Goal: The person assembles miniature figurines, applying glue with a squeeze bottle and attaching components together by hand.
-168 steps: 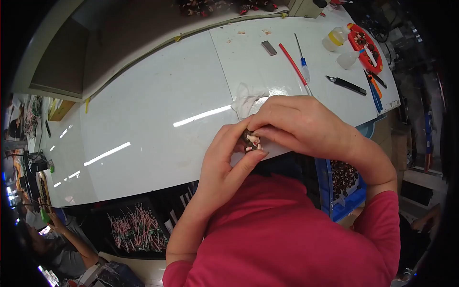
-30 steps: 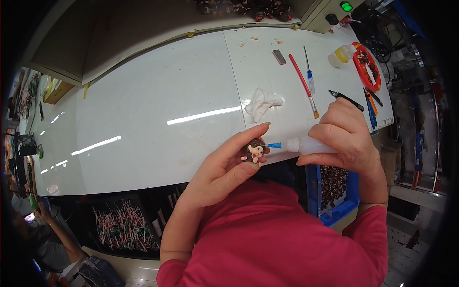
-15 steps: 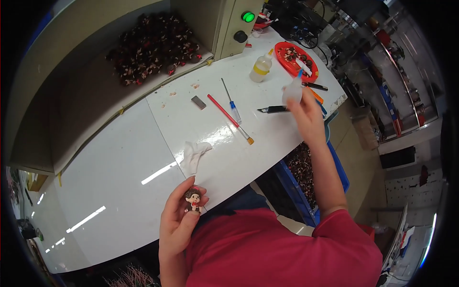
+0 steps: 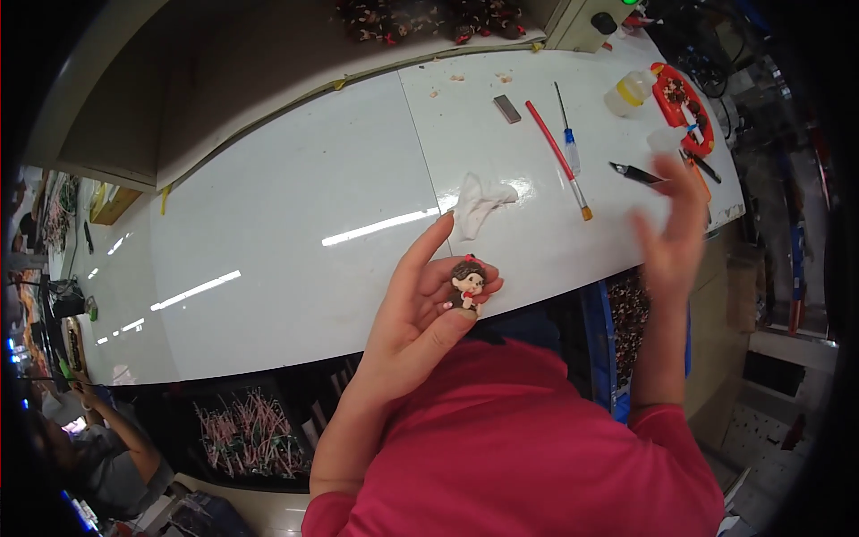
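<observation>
Between the thumb and fingers of my left hand is a small brown-haired monkey-like figurine with a red bow, its face turned up. My right hand is raised over the right of the table, smeared by motion, thumb and fingers apart and nothing seen in it. Just beyond its fingertips is a small translucent squeeze bottle, partly hidden. A craft knife lies beside that hand. A crumpled white cloth lies just beyond the figurine.
A paintbrush, a screwdriver and a grey block lie on the white table. Behind stand a yellow-banded bottle and a red tray of small parts. Another person's arm shows at lower left.
The squeeze bottle has left my right hand, which has opened and drawn back toward me. The view has swung left; my left hand keeps the figurine.
</observation>
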Motion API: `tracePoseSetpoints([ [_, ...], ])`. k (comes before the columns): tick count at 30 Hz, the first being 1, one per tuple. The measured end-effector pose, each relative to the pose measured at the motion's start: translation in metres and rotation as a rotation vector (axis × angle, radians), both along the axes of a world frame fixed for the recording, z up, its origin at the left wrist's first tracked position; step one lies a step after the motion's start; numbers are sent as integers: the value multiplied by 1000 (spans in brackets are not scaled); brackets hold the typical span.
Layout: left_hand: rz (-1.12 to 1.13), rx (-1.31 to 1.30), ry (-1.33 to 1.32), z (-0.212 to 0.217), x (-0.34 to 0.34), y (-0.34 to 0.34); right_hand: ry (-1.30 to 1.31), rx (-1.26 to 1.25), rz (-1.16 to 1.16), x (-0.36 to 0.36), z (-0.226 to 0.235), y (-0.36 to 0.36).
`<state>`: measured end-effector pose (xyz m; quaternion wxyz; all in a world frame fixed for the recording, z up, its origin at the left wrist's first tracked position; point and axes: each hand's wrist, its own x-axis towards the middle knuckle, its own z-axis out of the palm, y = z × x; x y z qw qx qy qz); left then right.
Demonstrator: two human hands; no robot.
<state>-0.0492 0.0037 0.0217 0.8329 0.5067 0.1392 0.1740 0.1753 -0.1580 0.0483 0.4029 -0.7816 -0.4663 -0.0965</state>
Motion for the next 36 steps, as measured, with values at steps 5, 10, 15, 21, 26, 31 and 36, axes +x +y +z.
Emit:
tracePoseSetpoints([
  [5, -82, -134, -81, -2, -1, 1, 134, -31, 607, -65, -19, 60],
  [10, -62, -145, -64, -2, -3, 0, 83, -49, 690, -66, -22, 70],
  [15, -97, -147, -34, -2, -4, 3, 73, 19, 693, -65, -28, 70],
  [21, -143, -117, -10, -4, 0, 7, 64, 107, 701, -63, -36, 71],
  [26, -167, -96, -34, -7, 3, 9, 79, 112, 696, -62, -36, 70],
  [31, -111, -37, -88, -9, 3, 2, 77, 120, 695, -61, -35, 69],
  [36, -49, 7, -161, -15, 2, -4, 87, 135, 687, -63, -34, 68],
])
